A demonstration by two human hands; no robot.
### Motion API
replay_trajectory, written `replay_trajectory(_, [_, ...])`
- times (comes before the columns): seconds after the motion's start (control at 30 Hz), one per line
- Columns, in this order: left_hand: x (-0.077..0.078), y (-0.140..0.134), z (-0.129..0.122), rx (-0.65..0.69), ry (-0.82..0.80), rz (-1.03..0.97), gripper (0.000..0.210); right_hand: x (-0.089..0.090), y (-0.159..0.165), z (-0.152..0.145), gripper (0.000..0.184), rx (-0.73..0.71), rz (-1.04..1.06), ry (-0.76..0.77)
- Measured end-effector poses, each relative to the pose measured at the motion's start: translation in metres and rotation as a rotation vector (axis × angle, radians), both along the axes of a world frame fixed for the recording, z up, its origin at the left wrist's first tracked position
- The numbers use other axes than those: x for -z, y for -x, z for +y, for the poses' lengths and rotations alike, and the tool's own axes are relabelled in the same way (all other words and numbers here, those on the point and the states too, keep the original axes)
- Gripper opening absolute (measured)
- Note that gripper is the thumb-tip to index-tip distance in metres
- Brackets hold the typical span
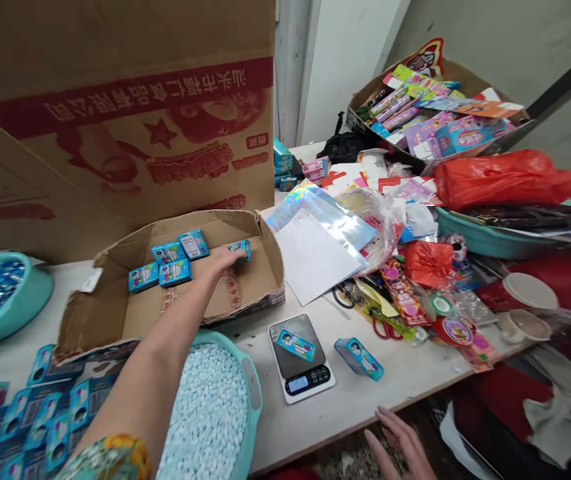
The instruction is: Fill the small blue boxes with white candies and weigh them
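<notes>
My left hand (223,259) reaches into a shallow cardboard tray (205,303), its fingers closed on a small blue candy box (241,249) near the tray's right side. Several similar blue boxes (175,272) sit together in the tray's left half. At the table's front edge, my right hand (401,443) holds nothing, with its fingers apart. Closest to it is an upright blue box (359,359) on the table. Another blue box (296,345) lies on a digital kitchen scale (310,392). My left forearm passes over a teal basin (254,400) full of pale blue candies (210,407).
Many blue boxes (48,420) stand at lower left, below a teal bowl (40,290) of blue-wrapped pieces. A large carton (130,160) rises behind the tray. White sheets (315,257), scissors (385,328), red bags (505,181) and a box of packaging (430,120) clutter the right side.
</notes>
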State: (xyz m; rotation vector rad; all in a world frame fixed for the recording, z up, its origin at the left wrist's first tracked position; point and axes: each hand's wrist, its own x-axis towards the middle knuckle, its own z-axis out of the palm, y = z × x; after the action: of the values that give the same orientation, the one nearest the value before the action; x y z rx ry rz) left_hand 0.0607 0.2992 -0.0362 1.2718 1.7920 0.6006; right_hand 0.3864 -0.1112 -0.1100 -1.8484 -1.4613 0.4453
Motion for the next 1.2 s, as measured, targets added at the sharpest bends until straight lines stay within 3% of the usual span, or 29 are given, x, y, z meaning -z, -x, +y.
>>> replay_trajectory(0.1, [-0.044, 0.018, -0.040, 0.067, -0.042, -0.158, 0.068, -0.019, 0.017, 0.025, 0.028, -0.102, 0.024, -0.030])
replay_trajectory(0.23, [-0.100, 0.036, -0.128, 0.146, -0.103, -0.522, 0.068, -0.048, 0.049, 0.057, 0.022, -0.273, 0.112, -0.078])
replay_trajectory(0.3, [-0.114, 0.039, -0.177, 0.093, -0.064, -0.720, 0.064, -0.062, 0.066, 0.067, 0.020, -0.350, 0.172, -0.081])
replay_trajectory(0.37, [-0.114, 0.041, -0.223, 0.020, 0.012, -0.901, 0.058, -0.074, 0.082, 0.073, 0.019, -0.433, 0.237, -0.053])
replay_trajectory(0.43, [-0.105, 0.042, -0.263, -0.026, 0.097, -0.997, 0.052, -0.085, 0.097, 0.077, 0.026, -0.505, 0.307, -0.019])
replay_trajectory(0.5, [-0.093, 0.041, -0.297, -0.026, 0.183, -0.992, 0.047, -0.095, 0.112, 0.080, 0.051, -0.559, 0.370, 0.008])
replay_trajectory(0.57, [-0.082, 0.038, -0.324, 0.043, 0.287, -0.978, 0.046, -0.102, 0.128, 0.080, 0.079, -0.640, 0.420, 0.051])
replay_trajectory(0.6, [-0.077, 0.036, -0.335, 0.092, 0.332, -0.987, 0.046, -0.106, 0.136, 0.079, 0.084, -0.713, 0.452, 0.087])
replay_trajectory(0.67, [-0.070, 0.034, -0.351, 0.156, 0.357, -1.010, 0.042, -0.110, 0.152, 0.075, 0.071, -0.855, 0.549, 0.206])
replay_trajectory(0.73, [-0.063, 0.038, -0.362, 0.147, 0.306, -0.962, 0.038, -0.112, 0.165, 0.068, 0.050, -0.871, 0.690, 0.328])
replay_trajectory(0.83, [-0.041, 0.065, -0.374, 0.006, 0.197, -0.667, 0.043, -0.109, 0.179, 0.057, 0.043, -0.676, 0.839, 0.435])
replay_trajectory(0.97, [0.015, 0.126, -0.382, -0.201, 0.036, 0.036, 0.053, -0.094, 0.194, 0.046, 0.045, -0.604, 0.960, 0.497])
replay_trajectory(1.03, [0.044, 0.150, -0.378, -0.154, -0.040, 0.304, 0.056, -0.082, 0.204, 0.042, 0.044, -0.597, 1.048, 0.530])
replay_trajectory(1.1, [0.068, 0.157, -0.365, -0.063, -0.080, 0.454, 0.058, -0.069, 0.215, 0.036, 0.044, -0.535, 1.126, 0.549])
replay_trajectory(1.2, [0.090, 0.132, -0.337, -0.033, -0.085, 0.560, 0.062, -0.054, 0.226, 0.030, 0.045, -0.434, 1.150, 0.524])
